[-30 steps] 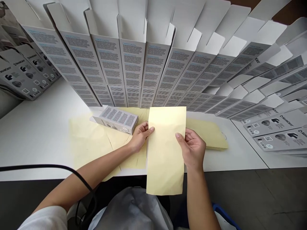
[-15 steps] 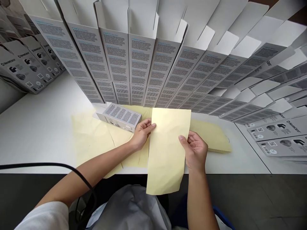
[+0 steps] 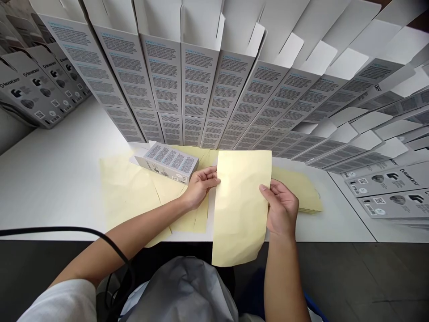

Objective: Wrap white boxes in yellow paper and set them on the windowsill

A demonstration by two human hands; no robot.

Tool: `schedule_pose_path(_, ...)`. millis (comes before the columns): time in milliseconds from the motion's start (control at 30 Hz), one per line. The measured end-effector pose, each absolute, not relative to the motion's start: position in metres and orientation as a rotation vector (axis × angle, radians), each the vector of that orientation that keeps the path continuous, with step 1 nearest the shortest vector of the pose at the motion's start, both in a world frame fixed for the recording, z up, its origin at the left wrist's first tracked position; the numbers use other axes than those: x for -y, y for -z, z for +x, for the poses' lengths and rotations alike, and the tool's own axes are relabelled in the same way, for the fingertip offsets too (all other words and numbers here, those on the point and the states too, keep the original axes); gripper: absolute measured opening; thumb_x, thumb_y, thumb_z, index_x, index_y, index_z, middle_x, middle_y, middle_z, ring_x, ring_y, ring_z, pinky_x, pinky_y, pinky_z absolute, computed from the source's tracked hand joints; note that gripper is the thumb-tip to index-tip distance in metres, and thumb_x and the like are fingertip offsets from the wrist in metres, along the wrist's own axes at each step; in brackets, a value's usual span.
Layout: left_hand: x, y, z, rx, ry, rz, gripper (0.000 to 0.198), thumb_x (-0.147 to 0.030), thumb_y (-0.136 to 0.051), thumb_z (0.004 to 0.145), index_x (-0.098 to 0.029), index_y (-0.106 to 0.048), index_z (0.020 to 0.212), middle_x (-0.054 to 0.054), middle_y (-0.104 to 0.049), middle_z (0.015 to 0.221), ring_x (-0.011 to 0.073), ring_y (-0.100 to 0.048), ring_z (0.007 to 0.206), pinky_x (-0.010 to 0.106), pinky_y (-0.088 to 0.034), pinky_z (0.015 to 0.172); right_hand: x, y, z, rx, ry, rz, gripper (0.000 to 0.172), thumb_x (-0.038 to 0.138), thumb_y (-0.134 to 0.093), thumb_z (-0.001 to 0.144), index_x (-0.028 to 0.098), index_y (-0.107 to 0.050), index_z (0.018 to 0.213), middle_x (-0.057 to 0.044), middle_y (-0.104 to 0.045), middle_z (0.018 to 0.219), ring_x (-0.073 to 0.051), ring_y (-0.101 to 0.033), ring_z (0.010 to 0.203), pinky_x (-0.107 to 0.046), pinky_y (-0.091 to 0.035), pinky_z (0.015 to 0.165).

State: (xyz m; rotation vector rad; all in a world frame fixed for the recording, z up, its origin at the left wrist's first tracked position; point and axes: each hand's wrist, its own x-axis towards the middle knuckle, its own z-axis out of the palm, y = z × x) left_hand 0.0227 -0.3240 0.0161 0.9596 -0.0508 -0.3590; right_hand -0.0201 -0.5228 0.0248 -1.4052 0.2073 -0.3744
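Yellow paper sheet (image 3: 240,208), creased, held up btwn both hands, lower end past the front edge of the white tabletop (image 3: 56,179). All spots below are rel. to this sheet.

Far left of it: grey-and-white printed cartons (image 3: 33,85), lying in overlapping rows beyond the tabletop. Black cable (image 3: 67,229) curves along the tabletop's front edge, left of the sheet, then drops past the L forearm. Loose yellow sheets (image 3: 129,192) lie flat & overlapping to its left, w/ a printed white-grey box (image 3: 166,163) lying on them, near the sheet's top-left corner.

L hand (image 3: 201,188) just left of the sheet, L fingers (image 3: 212,175) closed on its left edge, grasping it. Behind the sheet: long row of open cartons (image 3: 197,89), flaps up, text panels facing the person.

R hand (image 3: 280,208) at the right edge, R fingers (image 3: 268,190) curled, grasping the paper. Yellow sheet stack (image 3: 295,188) lies flat under & right of R hand. Far right: more printed cartons (image 3: 385,188), flat on a white surface.
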Motion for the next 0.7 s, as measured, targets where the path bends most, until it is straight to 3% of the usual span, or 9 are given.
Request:
schedule_pose_path(133,0.324,-0.015,0.022,0.085,0.335,1.04,0.037,-0.02,-0.078,0.066,-0.011,-0.071,0.101,0.004,-0.063,0.082,0.0107,-0.054,0.077,0.023,-0.043,0.075,0.525,-0.034,-0.01,-0.19,0.433,-1.421,0.029,0.037,-0.078,0.073,0.016,-0.071,0.091,-0.007,-0.07,0.086,-0.019,-0.066,0.079,-0.031,-0.053,0.072)
schedule_pose_path(233,0.323,-0.01,0.023,0.114,0.289,1.162,0.051,-0.025,-0.074,0.072,-0.008,-0.064,0.119,0.005,-0.061,0.084,0.0109,-0.052,0.076,0.026,-0.043,0.076,0.524,-0.045,-0.005,-0.133,0.427,-1.461,0.027,0.036,-0.078,0.074,0.016,-0.072,0.091,-0.007,-0.07,0.085,-0.019,-0.066,0.078,-0.03,-0.053,0.07)
schedule_pose_path(367,0.323,-0.009,0.021,0.292,-0.211,1.597,0.066,-0.024,-0.065,0.079,-0.011,-0.046,0.14,0.014,-0.057,0.12,0.0183,-0.054,0.098,0.034,-0.046,0.084,0.52,-0.055,-0.002,-0.065,0.398,-1.519,0.026,0.033,-0.075,0.075,0.016,-0.071,0.094,-0.006,-0.069,0.084,-0.019,-0.065,0.075,-0.03,-0.053,0.069)
schedule_pose_path(433,0.324,-0.017,0.018,0.481,-0.552,1.799,0.057,-0.02,-0.064,0.081,-0.013,-0.048,0.136,0.014,-0.053,0.129,0.0222,-0.05,0.114,0.038,-0.044,0.092,0.519,-0.058,-0.002,-0.037,0.381,-1.546,0.022,0.032,-0.073,0.077,0.016,-0.07,0.092,-0.005,-0.068,0.082,-0.017,-0.064,0.073,-0.029,-0.052,0.068)
schedule_pose_path(500,0.327,-0.029,0.016,0.685,-0.742,1.876,0.042,-0.015,-0.061,0.084,-0.015,-0.055,0.126,0.012,-0.057,0.123,0.0221,-0.049,0.116,0.04,-0.042,0.097,0.517,-0.059,-0.002,-0.023,0.376,-1.568,0.021,0.035,-0.072,0.079,0.017,-0.069,0.089,-0.004,-0.066,0.079,-0.016,-0.061,0.069,-0.027,-0.05,0.064)
schedule_pose_path(600,0.336,-0.05,0.016,0.883,-0.793,1.871,0.029,-0.013,-0.057,0.088,-0.017,-0.059,0.117,0.01,-0.062,0.115,0.0209,-0.054,0.11,0.04,-0.043,0.096,0.513,-0.062,-0.001,-0.006,0.408,-1.623,0.025,0.041,-0.068,0.083,0.016,-0.067,0.086,-0.003,-0.063,0.075,-0.014,-0.057,0.065,-0.026,-0.046,0.058)
schedule_pose_path(700,0.343,-0.066,0.023,0.922,-0.76,1.868,0.027,-0.017,-0.055,0.091,-0.015,-0.059,0.118,0.012,-0.062,0.116,0.0215,-0.057,0.108,0.039,-0.047,0.092,0.508,-0.069,-0.001,0.067,0.443,-1.653,0.024,0.04,-0.066,0.086,0.017,-0.067,0.09,-0.004,-0.064,0.08,-0.015,-0.059,0.07,-0.027,-0.048,0.063)
